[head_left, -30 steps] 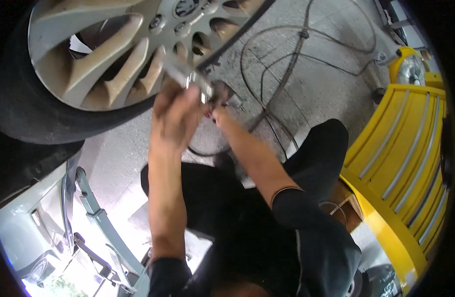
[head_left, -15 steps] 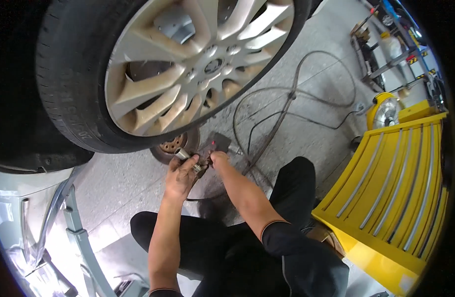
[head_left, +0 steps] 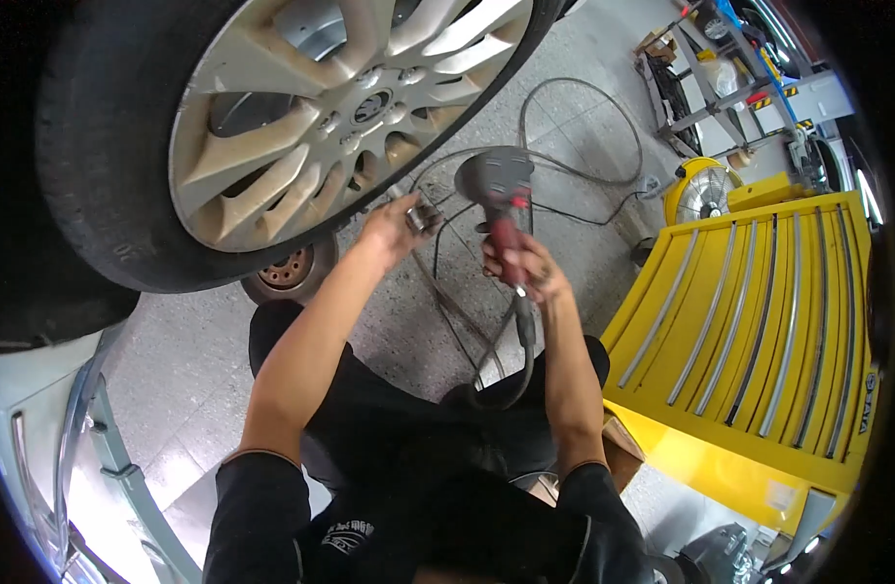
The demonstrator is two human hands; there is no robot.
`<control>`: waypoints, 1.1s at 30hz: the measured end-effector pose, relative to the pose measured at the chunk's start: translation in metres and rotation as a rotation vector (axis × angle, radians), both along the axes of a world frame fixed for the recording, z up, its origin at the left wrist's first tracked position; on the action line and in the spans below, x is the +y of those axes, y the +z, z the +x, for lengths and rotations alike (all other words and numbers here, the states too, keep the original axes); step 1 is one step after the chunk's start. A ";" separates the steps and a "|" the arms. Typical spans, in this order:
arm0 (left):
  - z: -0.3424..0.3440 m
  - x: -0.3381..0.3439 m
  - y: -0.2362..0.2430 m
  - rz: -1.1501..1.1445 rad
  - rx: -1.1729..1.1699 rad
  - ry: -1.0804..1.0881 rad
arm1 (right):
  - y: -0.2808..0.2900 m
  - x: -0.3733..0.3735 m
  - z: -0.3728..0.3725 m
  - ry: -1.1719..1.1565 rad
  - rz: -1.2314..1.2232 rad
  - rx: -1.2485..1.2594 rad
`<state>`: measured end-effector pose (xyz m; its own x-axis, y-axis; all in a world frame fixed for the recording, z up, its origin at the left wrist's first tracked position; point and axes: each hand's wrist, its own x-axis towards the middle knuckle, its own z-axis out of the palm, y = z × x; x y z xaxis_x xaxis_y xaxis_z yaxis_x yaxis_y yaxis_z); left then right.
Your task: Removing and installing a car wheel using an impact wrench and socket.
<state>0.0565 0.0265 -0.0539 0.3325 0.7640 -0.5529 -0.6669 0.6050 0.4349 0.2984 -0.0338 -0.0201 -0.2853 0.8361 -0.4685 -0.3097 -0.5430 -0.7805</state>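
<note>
The wrench [head_left: 499, 187] hangs in the air in the upper middle of the frame, a little right of centre, gripped in the right hand [head_left: 525, 267]. Its bulky head is dark grey, rounded on the left side, with a small red spot near the handle; the dark red handle points down the frame. The socket [head_left: 423, 218], a short, shiny metal cylinder, sits left of the wrench, apart from it, in the left hand's [head_left: 389, 234] fingers, partly hidden.

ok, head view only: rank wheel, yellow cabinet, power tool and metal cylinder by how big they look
Largest to smallest:
1. Wheel, cut off at the top edge
2. Yellow cabinet
3. Power tool
4. Metal cylinder
</note>
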 end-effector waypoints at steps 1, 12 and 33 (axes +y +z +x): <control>0.007 0.006 0.001 -0.041 0.015 -0.001 | 0.022 -0.005 0.006 0.129 0.174 -0.023; 0.015 0.026 0.021 0.189 -0.219 -0.182 | 0.015 -0.053 -0.022 0.164 0.831 -0.711; -0.022 -0.024 0.079 0.310 0.168 0.111 | -0.007 -0.001 -0.054 0.250 1.315 -0.874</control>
<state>0.0343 0.0029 0.0250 0.1624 0.9301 -0.3295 -0.6248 0.3554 0.6953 0.2448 -0.0344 -0.0268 -0.5135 0.7472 0.4219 0.4521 0.6535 -0.6071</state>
